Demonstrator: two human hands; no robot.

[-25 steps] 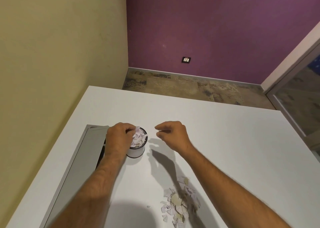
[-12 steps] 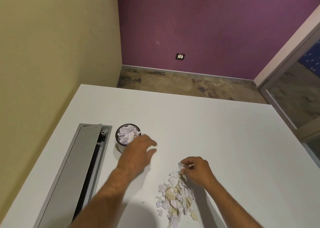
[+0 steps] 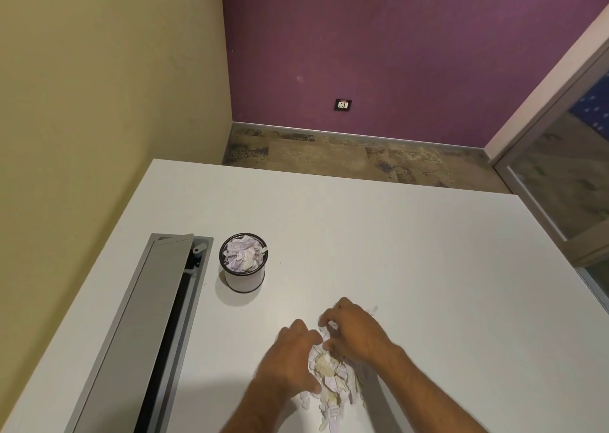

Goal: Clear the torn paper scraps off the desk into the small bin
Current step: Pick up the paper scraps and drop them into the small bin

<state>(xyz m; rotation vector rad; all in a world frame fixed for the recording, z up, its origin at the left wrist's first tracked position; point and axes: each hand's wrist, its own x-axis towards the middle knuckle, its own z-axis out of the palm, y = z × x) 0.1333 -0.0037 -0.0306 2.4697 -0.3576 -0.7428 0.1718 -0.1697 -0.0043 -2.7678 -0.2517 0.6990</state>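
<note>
We cup both hands, left (image 3: 290, 363) and right (image 3: 354, 332), round the scraps (image 3: 333, 378), fingers curled; the bin (image 3: 244, 279) looks nearly full, so ours may spill.

Room corner: yellow wall (image 3: 99, 86) at left, purple wall (image 3: 395, 47) behind bearing a socket plate (image 3: 343, 104); mottled brown floor (image 3: 346, 159); glazed door frame (image 3: 560, 155) at right; white desk (image 3: 412, 251) with a grey cable tray (image 3: 145, 327).

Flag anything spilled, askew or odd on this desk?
The small bin is packed to its rim with scraps, one hanging over the right edge. The pile of torn scraps is on the desk between left hand and right hand. The grey cable hatch sits open.
</note>
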